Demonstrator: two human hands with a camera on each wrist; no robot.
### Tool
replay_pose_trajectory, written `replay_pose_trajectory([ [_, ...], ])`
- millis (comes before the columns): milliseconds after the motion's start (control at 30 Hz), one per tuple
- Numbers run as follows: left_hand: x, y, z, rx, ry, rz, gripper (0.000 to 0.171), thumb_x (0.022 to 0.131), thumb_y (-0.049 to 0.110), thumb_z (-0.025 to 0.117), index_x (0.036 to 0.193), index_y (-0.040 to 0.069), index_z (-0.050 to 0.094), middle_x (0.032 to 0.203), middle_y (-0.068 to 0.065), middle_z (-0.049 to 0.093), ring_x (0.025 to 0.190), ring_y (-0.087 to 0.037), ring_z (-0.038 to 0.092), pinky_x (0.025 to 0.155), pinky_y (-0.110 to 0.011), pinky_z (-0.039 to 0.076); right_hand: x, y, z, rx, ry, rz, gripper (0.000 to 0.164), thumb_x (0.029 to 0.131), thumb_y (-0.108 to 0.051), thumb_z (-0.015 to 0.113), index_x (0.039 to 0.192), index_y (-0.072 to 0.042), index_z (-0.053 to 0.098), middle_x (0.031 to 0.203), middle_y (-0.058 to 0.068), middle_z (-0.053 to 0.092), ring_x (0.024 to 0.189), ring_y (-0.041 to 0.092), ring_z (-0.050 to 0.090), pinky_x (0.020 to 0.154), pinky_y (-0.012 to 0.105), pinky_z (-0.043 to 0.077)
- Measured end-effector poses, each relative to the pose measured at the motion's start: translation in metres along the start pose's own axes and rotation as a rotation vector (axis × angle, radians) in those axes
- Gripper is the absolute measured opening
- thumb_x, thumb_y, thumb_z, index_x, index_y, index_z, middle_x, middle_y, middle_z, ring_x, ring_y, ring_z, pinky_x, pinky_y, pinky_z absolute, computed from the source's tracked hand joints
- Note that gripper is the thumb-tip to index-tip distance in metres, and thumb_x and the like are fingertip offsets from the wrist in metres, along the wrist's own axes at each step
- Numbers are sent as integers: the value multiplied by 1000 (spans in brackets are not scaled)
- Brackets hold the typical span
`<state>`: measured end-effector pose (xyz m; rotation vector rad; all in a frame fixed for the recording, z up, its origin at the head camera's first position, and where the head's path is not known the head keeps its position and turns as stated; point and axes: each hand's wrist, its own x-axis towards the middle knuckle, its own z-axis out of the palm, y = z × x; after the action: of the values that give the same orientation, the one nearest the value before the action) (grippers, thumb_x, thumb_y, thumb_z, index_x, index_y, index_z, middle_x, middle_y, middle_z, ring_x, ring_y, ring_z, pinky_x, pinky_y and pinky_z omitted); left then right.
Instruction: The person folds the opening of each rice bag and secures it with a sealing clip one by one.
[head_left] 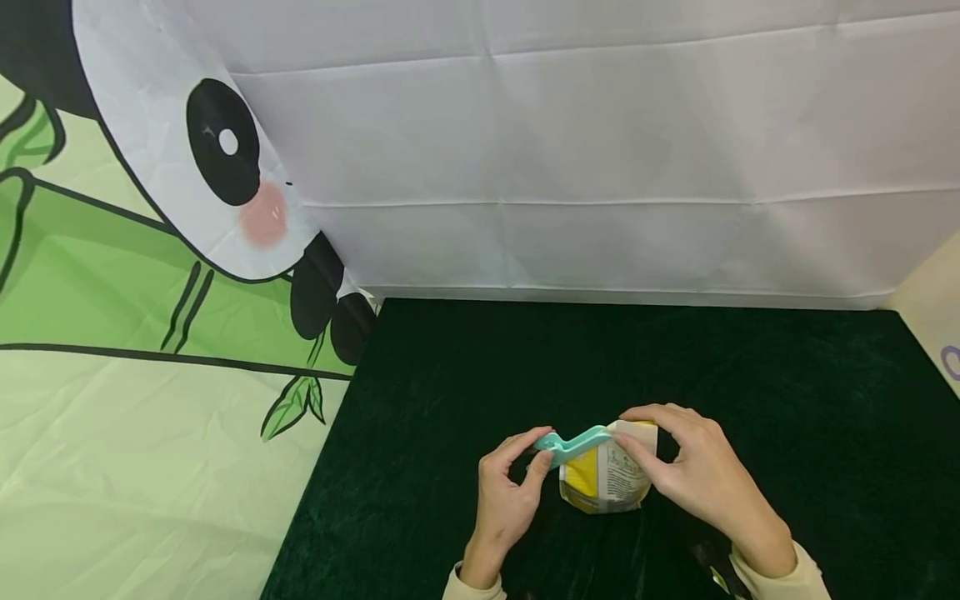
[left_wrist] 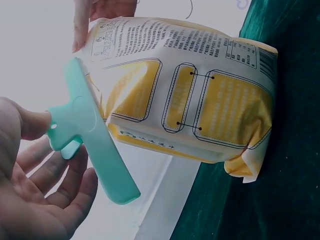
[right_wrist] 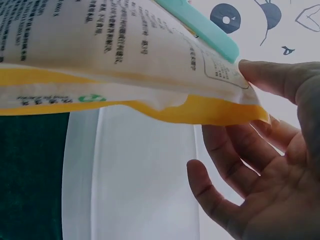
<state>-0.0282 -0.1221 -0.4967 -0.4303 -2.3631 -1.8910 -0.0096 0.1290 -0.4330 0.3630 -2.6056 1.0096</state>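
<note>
A yellow and white printed bag [head_left: 617, 477] stands on the dark green tabletop, its panels and small print facing the left wrist view. My left hand [head_left: 508, 493] pinches the handle of a turquoise bag clip [left_wrist: 82, 120] between thumb and fingers. The clip's long bar lies along the top end of the bag; whether its jaws enclose the edge I cannot tell. With thumb and fingers, my right hand [right_wrist: 265, 145] pinches the bag's top corner, its thumb tip close to the clip's far end. The remaining right fingers are spread below the bag.
Dark green cloth [head_left: 450, 375] covers the table. A white sheet [head_left: 600, 150] hangs behind it, and a panda-printed cloth [head_left: 150, 433] hangs at the left. Beside my right sleeve lies a small dark object [head_left: 712, 562], partly hidden.
</note>
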Motion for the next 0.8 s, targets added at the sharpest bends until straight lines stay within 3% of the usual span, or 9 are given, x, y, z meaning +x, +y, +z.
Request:
replay_pose_trajectory([
  [167,0,0,0,6,4,8,23,103,21,71,125,24,77,122,6,77,105,-12,72,96,-35,60,-5,3,-1,20,-7,20,30,92,-17,85,120,-17,74,115,-3,79,102,17,74,85,51,64],
  [400,-1,3,-2,17,-12,-6,22,103,23,72,124,27,77,117,9,78,104,-11,71,97,-35,60,-17,11,-1,33,-49,114,45,93,-29,85,133,-21,68,123,-3,76,101,11,66,90,46,59],
  [633,-1,4,-4,27,-34,-31,22,103,25,72,125,28,76,116,11,77,104,-10,69,99,-35,58,-29,22,-2,109,-99,150,51,90,-29,88,136,-24,65,122,-8,74,104,3,68,91,32,61],
  [800,-1,4,-5,22,-44,-48,22,103,26,71,125,27,76,116,10,77,105,-10,69,100,-35,58,-33,28,0,105,-120,169,51,90,-33,88,135,-25,65,121,-10,73,107,4,67,92,33,59],
])
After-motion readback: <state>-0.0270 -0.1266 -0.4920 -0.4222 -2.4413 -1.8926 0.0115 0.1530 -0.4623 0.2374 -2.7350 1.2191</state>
